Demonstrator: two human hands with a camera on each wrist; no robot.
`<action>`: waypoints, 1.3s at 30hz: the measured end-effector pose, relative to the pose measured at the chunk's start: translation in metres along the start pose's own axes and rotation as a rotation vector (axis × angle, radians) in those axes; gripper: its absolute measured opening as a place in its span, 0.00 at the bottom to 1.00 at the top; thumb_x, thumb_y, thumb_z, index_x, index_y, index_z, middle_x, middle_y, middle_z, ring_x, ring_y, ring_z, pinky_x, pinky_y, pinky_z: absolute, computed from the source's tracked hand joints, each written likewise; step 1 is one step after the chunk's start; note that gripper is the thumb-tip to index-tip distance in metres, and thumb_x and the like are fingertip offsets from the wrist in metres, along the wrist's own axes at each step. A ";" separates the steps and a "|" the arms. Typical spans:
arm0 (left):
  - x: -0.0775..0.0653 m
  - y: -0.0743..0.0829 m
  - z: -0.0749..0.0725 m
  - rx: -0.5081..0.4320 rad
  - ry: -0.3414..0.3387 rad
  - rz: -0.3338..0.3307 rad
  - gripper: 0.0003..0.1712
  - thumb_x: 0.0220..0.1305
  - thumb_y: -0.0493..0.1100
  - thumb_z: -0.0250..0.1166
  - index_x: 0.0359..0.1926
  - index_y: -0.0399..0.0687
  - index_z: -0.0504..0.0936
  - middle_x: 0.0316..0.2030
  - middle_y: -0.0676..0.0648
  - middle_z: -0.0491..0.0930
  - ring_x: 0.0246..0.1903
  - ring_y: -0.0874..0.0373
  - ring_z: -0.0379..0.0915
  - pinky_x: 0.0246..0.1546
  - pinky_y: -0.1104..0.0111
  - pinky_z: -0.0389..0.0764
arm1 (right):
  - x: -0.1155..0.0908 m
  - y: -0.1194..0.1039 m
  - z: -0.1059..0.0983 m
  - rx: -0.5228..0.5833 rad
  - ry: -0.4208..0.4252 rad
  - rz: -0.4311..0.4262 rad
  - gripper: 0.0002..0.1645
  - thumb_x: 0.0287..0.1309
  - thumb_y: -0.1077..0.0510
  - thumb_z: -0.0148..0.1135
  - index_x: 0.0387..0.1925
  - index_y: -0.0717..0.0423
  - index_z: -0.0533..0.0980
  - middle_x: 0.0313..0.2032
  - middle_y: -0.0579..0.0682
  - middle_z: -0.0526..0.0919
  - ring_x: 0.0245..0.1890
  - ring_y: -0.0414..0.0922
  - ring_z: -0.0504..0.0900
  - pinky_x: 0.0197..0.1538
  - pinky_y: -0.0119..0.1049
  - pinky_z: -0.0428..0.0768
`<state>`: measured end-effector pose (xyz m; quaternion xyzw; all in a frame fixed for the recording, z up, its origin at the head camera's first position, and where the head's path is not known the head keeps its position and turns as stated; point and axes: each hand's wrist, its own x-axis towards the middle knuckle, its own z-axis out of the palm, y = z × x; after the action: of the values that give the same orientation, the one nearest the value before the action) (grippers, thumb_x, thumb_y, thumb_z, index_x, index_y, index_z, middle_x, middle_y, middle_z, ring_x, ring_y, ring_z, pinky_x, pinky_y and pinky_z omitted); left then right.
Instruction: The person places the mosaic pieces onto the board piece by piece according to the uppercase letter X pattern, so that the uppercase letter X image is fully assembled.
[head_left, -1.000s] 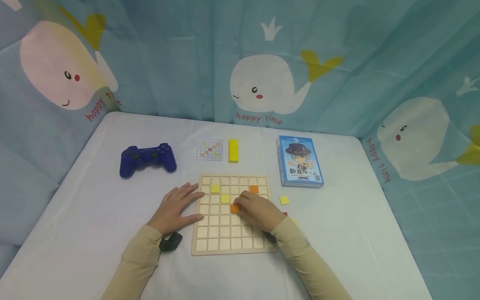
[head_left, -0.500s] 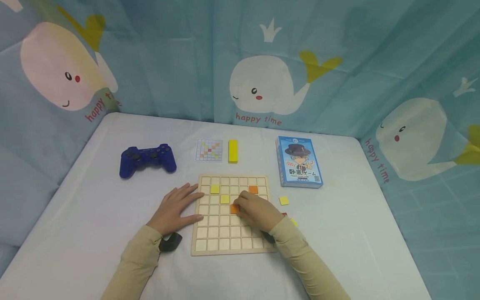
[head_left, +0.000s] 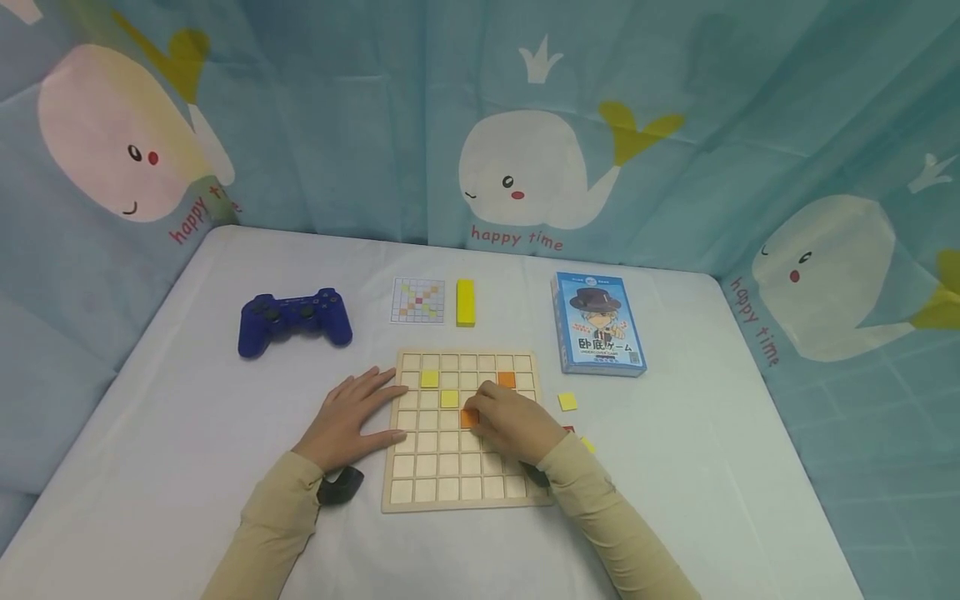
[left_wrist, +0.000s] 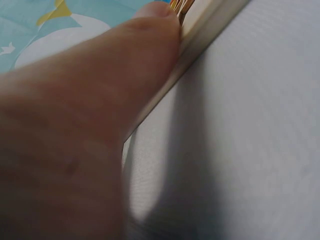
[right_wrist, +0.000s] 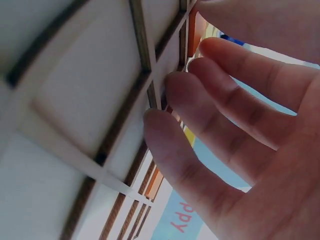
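Observation:
A wooden grid board (head_left: 438, 489) lies on the table between both hands. My left hand (head_left: 347, 423) rests with spread fingers at its left edge, the thumb (left_wrist: 155, 37) on the rim in the left wrist view. With curled thumb and forefinger, my right hand (head_left: 519, 421) pinches the right side of an orange tile (head_left: 468, 418) at a middle cell. Its other fingers (right_wrist: 177, 145) reach close to the board in the right wrist view. Two yellow tiles (head_left: 430, 378) sit in cells up and left of it, and another orange tile (head_left: 507, 379) sits at upper right.
Right of the board lie a loose yellow tile (head_left: 567, 402), a red tile (head_left: 569, 429) and another yellow one, partly hidden by the right sleeve. Behind are a coloured grid card (head_left: 417, 300), a yellow block (head_left: 466, 302), a blue game box (head_left: 598, 325) and a blue game controller (head_left: 296, 319).

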<state>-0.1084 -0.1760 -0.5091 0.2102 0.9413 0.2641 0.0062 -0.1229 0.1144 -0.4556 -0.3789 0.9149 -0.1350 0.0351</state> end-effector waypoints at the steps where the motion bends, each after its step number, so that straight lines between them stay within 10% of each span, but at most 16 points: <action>1: 0.000 0.000 0.000 -0.001 -0.002 0.000 0.39 0.54 0.67 0.65 0.65 0.60 0.71 0.71 0.47 0.61 0.72 0.45 0.49 0.71 0.46 0.48 | 0.000 0.000 0.001 -0.001 0.005 -0.002 0.13 0.58 0.57 0.66 0.46 0.52 0.79 0.39 0.44 0.78 0.33 0.36 0.75 0.38 0.26 0.80; 10: 0.000 -0.001 0.000 0.008 -0.005 -0.006 0.39 0.54 0.67 0.65 0.65 0.60 0.70 0.71 0.48 0.60 0.72 0.45 0.48 0.71 0.46 0.48 | -0.011 0.015 -0.012 -0.006 0.096 0.044 0.08 0.61 0.59 0.62 0.43 0.53 0.79 0.39 0.44 0.79 0.36 0.38 0.80 0.41 0.31 0.83; 22: 0.000 -0.001 0.000 0.008 -0.015 -0.004 0.40 0.54 0.68 0.65 0.66 0.61 0.70 0.71 0.48 0.59 0.72 0.46 0.47 0.72 0.48 0.46 | -0.063 0.069 -0.034 0.090 -0.006 0.443 0.14 0.57 0.67 0.60 0.46 0.56 0.78 0.44 0.49 0.80 0.46 0.47 0.81 0.52 0.44 0.81; 39: 0.001 -0.002 0.001 0.007 0.004 0.013 0.39 0.54 0.67 0.65 0.65 0.61 0.70 0.71 0.48 0.60 0.72 0.45 0.49 0.71 0.46 0.48 | -0.075 0.086 -0.028 0.135 0.020 0.475 0.09 0.56 0.63 0.65 0.40 0.54 0.77 0.40 0.47 0.80 0.43 0.47 0.80 0.50 0.45 0.81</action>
<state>-0.1101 -0.1769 -0.5112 0.2159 0.9409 0.2611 0.0018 -0.1330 0.2312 -0.4554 -0.1487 0.9674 -0.1876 0.0822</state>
